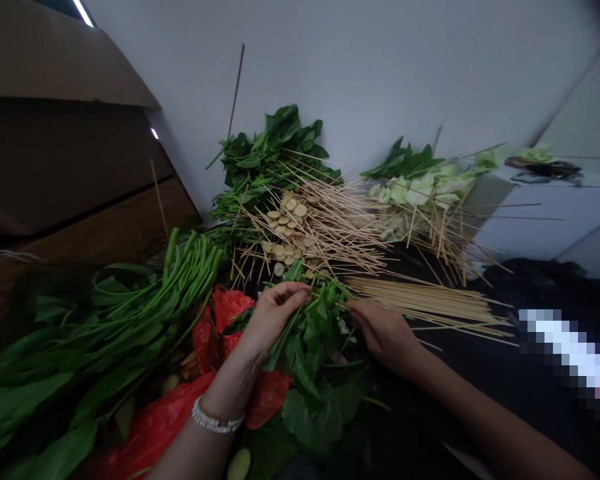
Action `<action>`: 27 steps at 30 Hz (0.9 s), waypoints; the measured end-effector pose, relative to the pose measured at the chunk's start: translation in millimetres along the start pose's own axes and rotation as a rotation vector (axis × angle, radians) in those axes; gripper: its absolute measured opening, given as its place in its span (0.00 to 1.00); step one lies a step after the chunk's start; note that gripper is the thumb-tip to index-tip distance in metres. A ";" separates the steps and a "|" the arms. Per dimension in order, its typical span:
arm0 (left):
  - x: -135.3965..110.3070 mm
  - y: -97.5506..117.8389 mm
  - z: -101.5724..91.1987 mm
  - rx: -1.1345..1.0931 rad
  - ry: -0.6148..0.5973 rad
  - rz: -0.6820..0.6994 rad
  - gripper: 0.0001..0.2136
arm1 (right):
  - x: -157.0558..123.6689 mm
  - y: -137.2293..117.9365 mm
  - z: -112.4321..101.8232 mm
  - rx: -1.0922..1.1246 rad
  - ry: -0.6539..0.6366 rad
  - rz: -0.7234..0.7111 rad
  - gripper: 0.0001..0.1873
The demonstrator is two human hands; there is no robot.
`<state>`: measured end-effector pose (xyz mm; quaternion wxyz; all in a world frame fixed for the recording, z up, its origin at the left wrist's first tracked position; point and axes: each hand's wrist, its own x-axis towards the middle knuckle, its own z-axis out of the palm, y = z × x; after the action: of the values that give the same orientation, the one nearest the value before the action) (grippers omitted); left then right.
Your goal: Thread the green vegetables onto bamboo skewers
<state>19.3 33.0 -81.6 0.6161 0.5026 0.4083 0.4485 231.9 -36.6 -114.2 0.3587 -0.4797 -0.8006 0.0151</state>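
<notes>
My left hand (276, 313) is closed in a pinch on a small bunch of leafy greens (316, 333), whose leaves hang down between my two hands. To the right of the bunch, my right hand (386, 335) is closed, thumb and fingers pressed together at its edge. What sits between those right fingertips is too small and dark to make out. Just behind the right hand lies a bundle of bare wooden skewers (430, 301). Beyond both hands, skewered potato slices (290, 227) are piled up with their sticks pointing right.
Long-stemmed greens (105, 320) spread over the left side, beside a red plastic bag (165, 420). At the back, skewered leafy greens (275, 147) lean against the wall (360, 80). Skewered cabbage (420, 190) lies further right. A cardboard box (55, 153) stands at upper left.
</notes>
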 end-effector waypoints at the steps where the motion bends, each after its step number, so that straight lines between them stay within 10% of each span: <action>1: 0.0 -0.2 0.1 0.002 -0.001 0.002 0.16 | 0.1 -0.2 -0.1 0.002 -0.004 0.002 0.13; 27: -0.8 0.4 -0.4 -0.011 -0.019 0.007 0.14 | -0.2 -0.5 0.7 -0.010 -0.015 0.006 0.12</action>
<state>18.6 32.4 -81.2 0.6209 0.5050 0.3983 0.4481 231.2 -36.8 -114.6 0.3502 -0.4837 -0.8019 0.0158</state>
